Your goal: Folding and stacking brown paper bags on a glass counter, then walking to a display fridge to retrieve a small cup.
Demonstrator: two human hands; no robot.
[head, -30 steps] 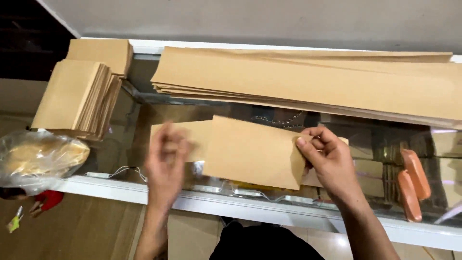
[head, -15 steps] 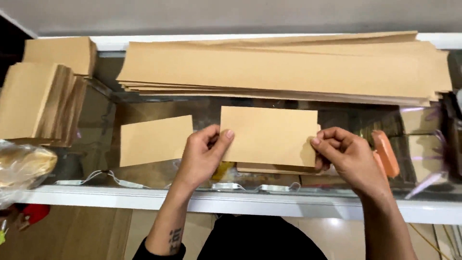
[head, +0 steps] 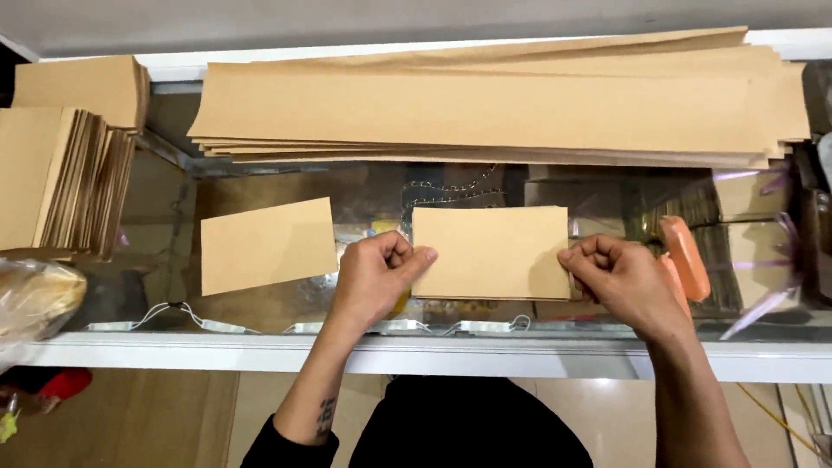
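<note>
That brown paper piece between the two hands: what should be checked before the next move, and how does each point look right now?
1. Left hand grips the left edge of the brown paper piece: ok.
2. Right hand pinches its right edge: ok.
3. Piece lies flat and square on the glass counter: ok.
4. Second paper piece to the left lies apart, not overlapping: ok.
5. Long stack of brown sheets behind stays off the held piece: ok.
6. Orange tool beside the right hand, whether it touches the hand: cannot tell.
</note>
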